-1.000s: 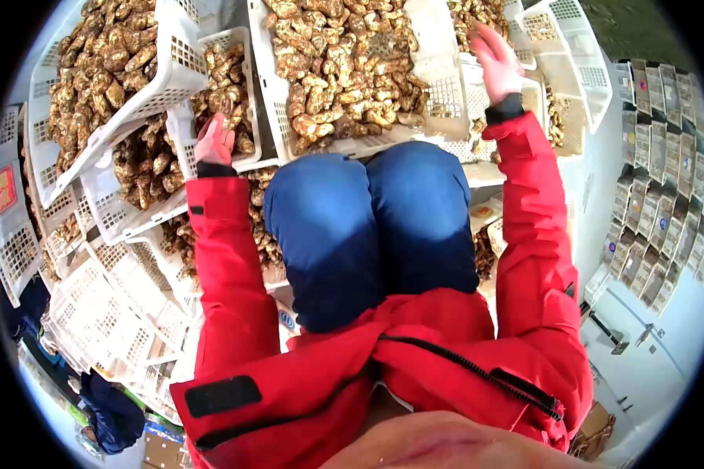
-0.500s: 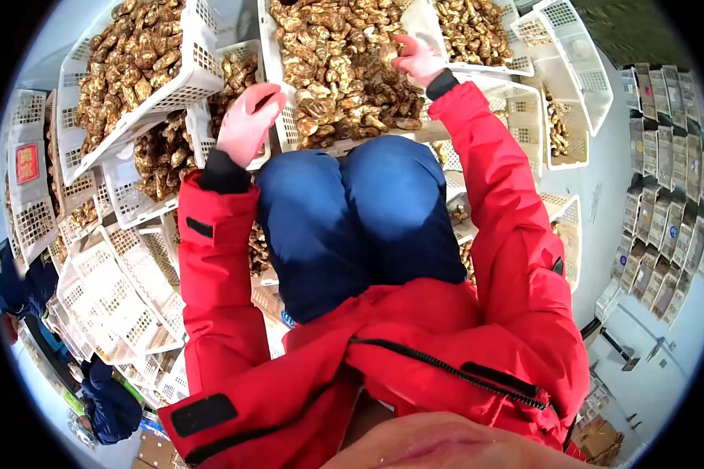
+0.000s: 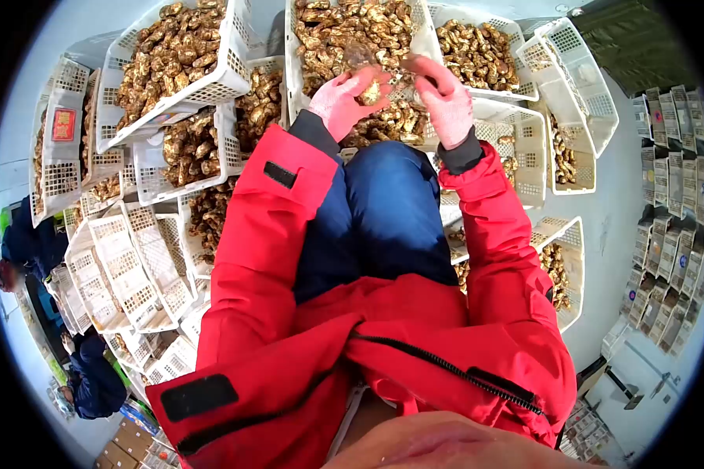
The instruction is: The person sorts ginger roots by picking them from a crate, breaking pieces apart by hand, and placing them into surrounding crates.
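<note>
Brown, knobbly mushroom-like pieces fill a white perforated crate (image 3: 291,78) in front of my knees. Over it, my left hand (image 3: 350,100) is closed around a pale brown piece (image 3: 370,93), which shows between thumb and fingers. Just to the right, my right hand (image 3: 443,98) has its fingers bent and apart over the crate's right part, and I see nothing in it. The two hands face each other with a small gap between them. Both wear thin pinkish coverings.
A tilted full crate (image 3: 238,70) stands to the left, another full crate (image 3: 522,59) at the right. Emptier crates (image 3: 137,262) are stacked at lower left. People in dark clothes (image 3: 94,379) are at the far left; rows of crates (image 3: 673,176) stand far right.
My left hand has moved right, from the crate's left side to over the pieces, and now holds one. My right hand has shifted slightly right and down. The view has shifted too.
</note>
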{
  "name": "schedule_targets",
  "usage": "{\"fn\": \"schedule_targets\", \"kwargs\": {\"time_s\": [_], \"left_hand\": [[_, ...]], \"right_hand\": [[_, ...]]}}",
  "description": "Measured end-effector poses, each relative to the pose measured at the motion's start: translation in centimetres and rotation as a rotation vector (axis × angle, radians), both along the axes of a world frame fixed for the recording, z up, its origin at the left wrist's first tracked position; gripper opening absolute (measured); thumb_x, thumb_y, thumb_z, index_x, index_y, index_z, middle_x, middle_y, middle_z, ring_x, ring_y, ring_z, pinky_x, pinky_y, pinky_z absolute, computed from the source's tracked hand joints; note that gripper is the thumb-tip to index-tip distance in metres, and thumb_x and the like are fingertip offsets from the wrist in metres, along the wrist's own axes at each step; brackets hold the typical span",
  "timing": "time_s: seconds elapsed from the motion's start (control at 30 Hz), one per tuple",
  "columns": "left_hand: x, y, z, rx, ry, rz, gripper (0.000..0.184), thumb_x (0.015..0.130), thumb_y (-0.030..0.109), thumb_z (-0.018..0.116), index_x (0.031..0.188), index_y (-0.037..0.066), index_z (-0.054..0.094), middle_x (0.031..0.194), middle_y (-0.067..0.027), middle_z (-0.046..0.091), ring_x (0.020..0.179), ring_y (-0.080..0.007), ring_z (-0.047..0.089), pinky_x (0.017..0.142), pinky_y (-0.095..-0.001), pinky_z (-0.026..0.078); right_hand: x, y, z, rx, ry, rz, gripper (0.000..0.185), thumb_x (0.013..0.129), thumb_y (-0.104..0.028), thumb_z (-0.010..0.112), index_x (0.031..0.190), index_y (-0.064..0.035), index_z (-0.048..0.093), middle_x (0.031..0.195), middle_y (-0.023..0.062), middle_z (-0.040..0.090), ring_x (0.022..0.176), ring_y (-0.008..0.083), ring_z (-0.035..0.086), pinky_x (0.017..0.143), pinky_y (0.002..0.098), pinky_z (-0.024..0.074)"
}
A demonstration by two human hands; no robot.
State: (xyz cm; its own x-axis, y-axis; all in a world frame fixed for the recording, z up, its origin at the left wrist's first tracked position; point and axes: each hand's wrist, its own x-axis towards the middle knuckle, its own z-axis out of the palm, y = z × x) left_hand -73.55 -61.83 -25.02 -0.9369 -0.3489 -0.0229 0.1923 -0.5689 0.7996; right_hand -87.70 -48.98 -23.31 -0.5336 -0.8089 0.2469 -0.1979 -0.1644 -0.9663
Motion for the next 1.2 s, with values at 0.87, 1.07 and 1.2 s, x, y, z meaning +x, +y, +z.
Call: {"fn": "schedule_targets", "kwargs": {"time_s": [0.87, 1.07, 1.2], "left_hand": [[22.0, -10.9, -1.7, 0.99, 0.136, 0.756, 0.048, 0.088, 0.025, 0.048, 0.124, -0.005, 0.039, 0.119, -0.0177, 0.051, 0.106, -0.0277, 0.052, 0.09, -0.0377, 0.044], [8.6, -6.4, -0.3, 0.226, 0.005, 0.365, 0.039, 0.089, 0.021, 0.045, 0.117, -0.006, 0.044, 0.117, -0.0186, 0.051, 0.107, -0.0274, 0.051, 0.091, -0.0373, 0.041], [3.2, -2.3, 0.2, 0.676, 0.131, 0.239, 0.039, 0.091, 0.013, 0.036, 0.125, -0.006, 0.036, 0.127, -0.0189, 0.042, 0.117, -0.0298, 0.041, 0.101, -0.038, 0.032]], "right_hand": [[-6.8, -9.8, -19.6, 1.135, 0.774, 0.472, 0.051, 0.077, -0.033, 0.055, 0.122, -0.0103, 0.049, 0.11, 0.0189, 0.058, 0.102, 0.0309, 0.056, 0.088, 0.0363, 0.0429], [-6.4, -10.3, -18.8, 1.234, 0.871, 0.59, 0.064, 0.07, -0.033, 0.066, 0.124, -0.0075, 0.046, 0.119, 0.0156, 0.053, 0.108, 0.029, 0.052, 0.092, 0.0353, 0.0413], [-8.5, -7.4, -20.7, 1.033, 0.75, 0.471, 0.056, 0.069, -0.021, 0.065, 0.121, -0.0067, 0.049, 0.103, 0.0149, 0.061, 0.086, 0.0247, 0.061, 0.076, 0.0344, 0.0479]]}}
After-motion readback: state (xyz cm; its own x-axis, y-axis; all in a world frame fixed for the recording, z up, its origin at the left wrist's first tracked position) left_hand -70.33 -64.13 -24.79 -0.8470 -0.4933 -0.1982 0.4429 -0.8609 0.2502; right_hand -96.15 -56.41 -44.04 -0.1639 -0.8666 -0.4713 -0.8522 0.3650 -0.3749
